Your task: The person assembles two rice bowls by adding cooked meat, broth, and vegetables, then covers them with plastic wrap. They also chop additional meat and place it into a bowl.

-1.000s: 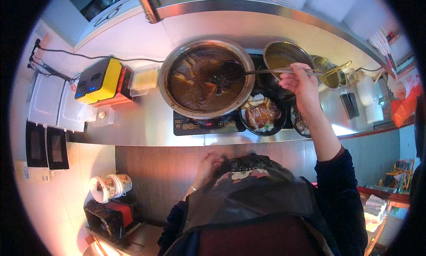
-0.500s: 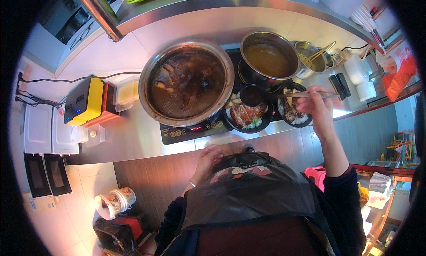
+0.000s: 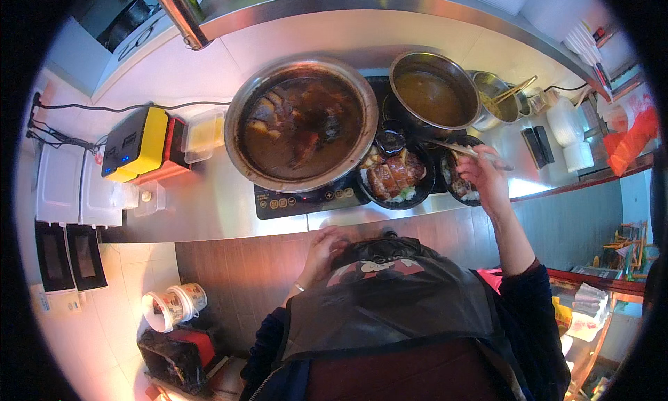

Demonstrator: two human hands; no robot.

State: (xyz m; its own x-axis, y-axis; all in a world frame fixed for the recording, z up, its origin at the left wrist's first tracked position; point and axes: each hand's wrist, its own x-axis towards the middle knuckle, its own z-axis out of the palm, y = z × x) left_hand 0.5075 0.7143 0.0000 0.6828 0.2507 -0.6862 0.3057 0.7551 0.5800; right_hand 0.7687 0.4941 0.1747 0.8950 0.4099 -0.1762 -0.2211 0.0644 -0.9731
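Here the right hand (image 3: 483,178) pinches the thin metal handle of a ladle (image 3: 445,147), fingers closed near its far end, its cup hovering over the black bowl of sliced meat (image 3: 395,177) on the desk (image 3: 209,206); stiff, light, likely slippery, while the left hand (image 3: 321,251) rests loosely curled against the apron.
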